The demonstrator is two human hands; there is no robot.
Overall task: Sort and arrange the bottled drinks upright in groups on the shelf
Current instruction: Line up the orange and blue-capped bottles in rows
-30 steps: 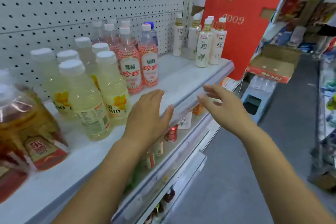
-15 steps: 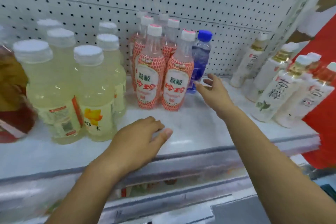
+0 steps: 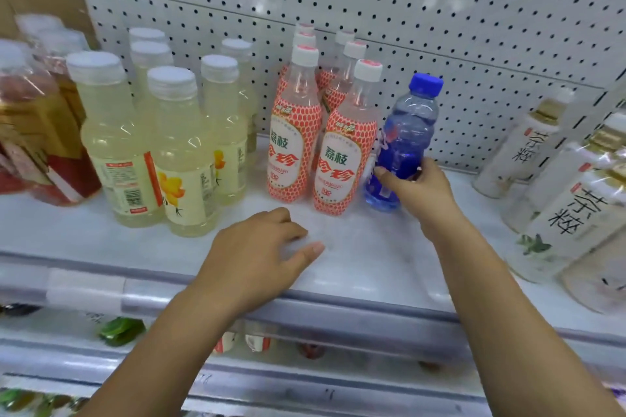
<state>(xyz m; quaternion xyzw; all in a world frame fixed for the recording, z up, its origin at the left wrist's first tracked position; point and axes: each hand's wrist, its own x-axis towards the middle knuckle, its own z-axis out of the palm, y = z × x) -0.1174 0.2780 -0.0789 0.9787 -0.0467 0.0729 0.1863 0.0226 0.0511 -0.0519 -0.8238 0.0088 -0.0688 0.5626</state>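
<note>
A blue bottle (image 3: 404,142) with a blue cap stands a little tilted on the white shelf (image 3: 355,261), right beside a cluster of several red-and-white lychee bottles (image 3: 294,132). My right hand (image 3: 418,189) is wrapped around the blue bottle's lower half. My left hand (image 3: 257,254) rests palm down on the shelf near its front edge, fingers apart, holding nothing. Left of the red bottles stands a group of pale yellow bottles (image 3: 176,152) with white caps. White tea bottles (image 3: 572,210) stand at the right.
Amber-red tea bottles (image 3: 37,132) crowd the far left of the shelf. A white pegboard (image 3: 406,17) backs the shelf. A lower shelf (image 3: 237,342) with more drinks shows below the front rail.
My right hand reached in and closed around the blue bottle. The view swung from the aisle toward the shelf and came closer. My left hand stayed resting on the shelf front.
</note>
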